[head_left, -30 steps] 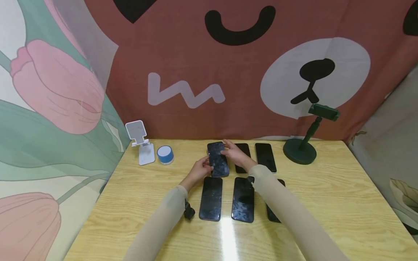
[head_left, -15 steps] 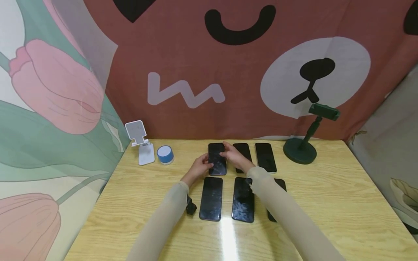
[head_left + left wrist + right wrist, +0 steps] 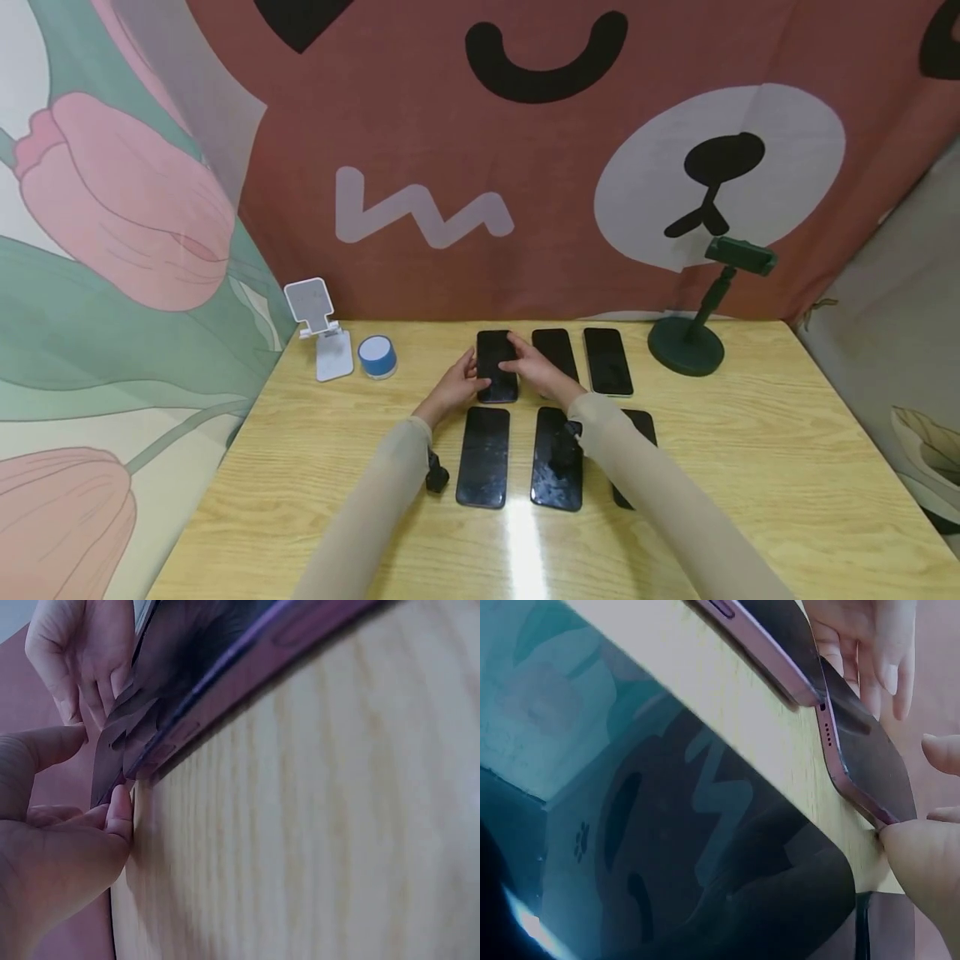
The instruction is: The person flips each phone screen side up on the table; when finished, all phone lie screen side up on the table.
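Note:
A black-screened smartphone (image 3: 493, 352) with a purplish-pink edge (image 3: 838, 769) lies on the table at the back left of two rows of phones. My left hand (image 3: 452, 387) holds its left side, the thumb near the lower left corner. From the right, my right hand (image 3: 542, 367) grips the same phone, thumb over the screen and fingers at the upper right edge. In the left wrist view my left hand (image 3: 60, 855) has its fingertips against the phone's edge. Behind my right hand, a second back-row phone (image 3: 552, 343) is partly covered.
A third phone (image 3: 608, 361) ends the back row. In front lie a left phone (image 3: 483, 457), a middle one (image 3: 557, 475) and a right one (image 3: 642, 425) partly under my right sleeve. A white phone stand (image 3: 333, 354), blue-and-white round object (image 3: 377, 357) and green stand (image 3: 686, 346) flank them.
The phone between my hands has turned from a slight tilt to straighter and settled level with the back row. The second back-row phone has shifted slightly left at its top.

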Tool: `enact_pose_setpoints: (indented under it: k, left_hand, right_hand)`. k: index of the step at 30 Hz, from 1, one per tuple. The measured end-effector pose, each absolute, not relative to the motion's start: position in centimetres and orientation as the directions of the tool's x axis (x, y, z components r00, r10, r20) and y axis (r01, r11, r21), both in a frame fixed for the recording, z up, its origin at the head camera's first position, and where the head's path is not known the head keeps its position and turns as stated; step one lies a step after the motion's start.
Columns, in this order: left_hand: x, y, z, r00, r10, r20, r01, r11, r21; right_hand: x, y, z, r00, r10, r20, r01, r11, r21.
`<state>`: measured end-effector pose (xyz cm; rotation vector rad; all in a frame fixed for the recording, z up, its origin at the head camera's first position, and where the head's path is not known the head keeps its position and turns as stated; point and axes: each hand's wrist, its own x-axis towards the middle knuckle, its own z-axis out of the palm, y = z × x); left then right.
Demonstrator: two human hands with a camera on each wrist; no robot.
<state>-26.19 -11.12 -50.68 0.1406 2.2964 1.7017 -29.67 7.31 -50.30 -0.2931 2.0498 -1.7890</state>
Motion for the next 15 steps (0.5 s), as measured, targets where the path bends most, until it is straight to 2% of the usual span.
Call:
enact_pose_setpoints:
  k: [8, 15]
  left_hand:
    - [-26.07, -11.24, -51.16, -0.958, 0.245, -0.150, -0.067, 0.318, 0.946]
    - [-25.83, -11.44, -50.68, -0.949, 0.256, -0.186, -0.086, 0.357, 0.930]
  right_hand:
    - [-29.36, 7.06, -49.86, -0.886, -0.392, -0.247, 0.199, 0.159, -0.967]
    - [-28.71, 7.32, -49.53, -0.892, -0.384, -0.240, 0.216, 0.105, -0.971]
